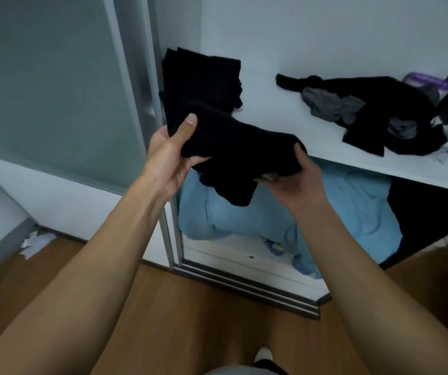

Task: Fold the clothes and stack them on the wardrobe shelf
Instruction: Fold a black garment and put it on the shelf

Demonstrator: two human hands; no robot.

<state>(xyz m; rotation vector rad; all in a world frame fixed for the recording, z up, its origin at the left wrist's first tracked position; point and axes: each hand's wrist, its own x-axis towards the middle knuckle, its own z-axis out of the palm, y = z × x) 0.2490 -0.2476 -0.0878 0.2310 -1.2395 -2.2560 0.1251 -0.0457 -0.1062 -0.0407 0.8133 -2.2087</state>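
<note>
The folded black garment [233,147] is held just before the shelf [271,123] edge, near the black stack [204,77] at its back left. We judge its loose lower flap could fall open in transit, since nothing pins it. Our left hand [168,158] pinches one end under the thumb; our right hand [296,182] cups the other, fingers curled beneath.

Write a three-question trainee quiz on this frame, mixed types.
1. True or false: the left hand and right hand both grip the black garment.
2. The folded black stack lies at which end of the shelf? A) left B) right C) centre
3. Fill in: the loose fabric under the shelf is light ____.
Key: 1 true; 2 A; 3 blue.
</note>
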